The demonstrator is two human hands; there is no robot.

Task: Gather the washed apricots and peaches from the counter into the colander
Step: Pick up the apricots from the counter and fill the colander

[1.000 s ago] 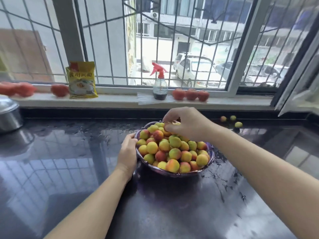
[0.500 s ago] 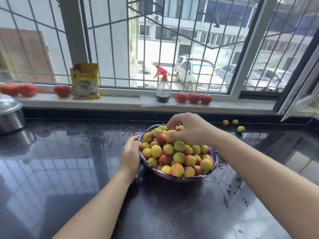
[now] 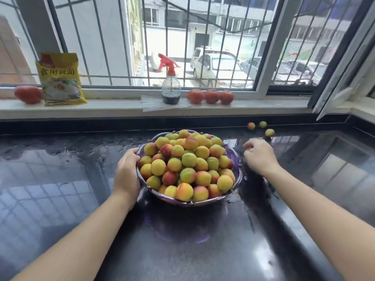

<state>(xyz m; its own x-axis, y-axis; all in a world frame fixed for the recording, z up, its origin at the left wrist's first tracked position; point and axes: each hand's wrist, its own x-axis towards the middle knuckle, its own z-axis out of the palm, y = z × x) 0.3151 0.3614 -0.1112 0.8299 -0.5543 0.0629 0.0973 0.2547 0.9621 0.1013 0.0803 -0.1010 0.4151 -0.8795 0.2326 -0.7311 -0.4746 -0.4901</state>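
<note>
The right hand has come off the top of the fruit pile, where it was a moment ago, and now sits low over the wet tabletop just right of the colander, with its fingers loosely curled. Whether they hold anything cannot be told, though nothing shows between them. That shift suggests a fruit has just been dropped onto the heap and the hand is heading out for more. The left hand has not moved: it rests against the colander's left rim, fingers wrapped over the edge, steadying it. The colander stands in the middle of the dark tabletop, heaped well above its rim with apricots and peaches. Three loose fruits lie on the far right of the tabletop by the back edge, beyond the right hand and apart from it. These look like the last ones left to gather, so the task seems close to done. With the pile this high, a fruit set on top could roll off, so each of the last ones would need settling into a dip. On the windowsill behind stand a yellow packet, a spray bottle and several tomatoes.
</note>
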